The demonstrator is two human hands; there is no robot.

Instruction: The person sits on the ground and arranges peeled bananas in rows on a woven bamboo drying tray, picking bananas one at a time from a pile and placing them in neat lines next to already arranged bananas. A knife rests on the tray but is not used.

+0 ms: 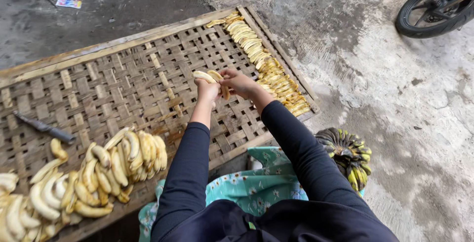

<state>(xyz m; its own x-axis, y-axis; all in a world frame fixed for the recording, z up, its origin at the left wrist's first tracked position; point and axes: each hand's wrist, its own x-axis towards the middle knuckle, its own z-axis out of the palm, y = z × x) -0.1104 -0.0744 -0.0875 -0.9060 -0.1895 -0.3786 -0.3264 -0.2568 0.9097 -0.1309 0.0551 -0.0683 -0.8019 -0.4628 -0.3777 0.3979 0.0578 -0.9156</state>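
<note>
Ground: wet grey concrete (375, 89) fills the view from 12 to 5 o'clock, darker toward 11 o'clock.
Tray: a large woven bamboo tray (113, 89) with a wooden rim lies tilted across the scene from 9 o'clock toward 1 o'clock.
Person: both dark-sleeved arms reach from 6 o'clock toward the centre, above a teal flowered cloth (247, 185) at 6 o'clock.
Wheel: part of a motorbike wheel (434, 7) shows at 2 o'clock, well apart from the tray.
Peeled pile: a heap of peeled bananas (94, 173) sits on the tray at 8 o'clock.
Sliced row: a line of banana slices (264, 62) runs along the tray's far edge, from 12 to 3 o'clock of the hands.
Green bunch: a bunch of unpeeled green bananas (345, 153) rests on the ground at 4 o'clock, just beside the right arm.
Knife: a dark-handled knife (44, 128) lies on the tray at 9 o'clock, apart from both hands.
Left hand: the left hand (207, 90) is closed around the peeled banana (205, 76), which is held over the tray's centre.
Right hand: the right hand (239, 81) pinches the same banana from 3 o'clock; a split half hangs below its fingers.
Wrapper: a small colourful wrapper (68, 1) lies on the ground at 11 o'clock.
</note>
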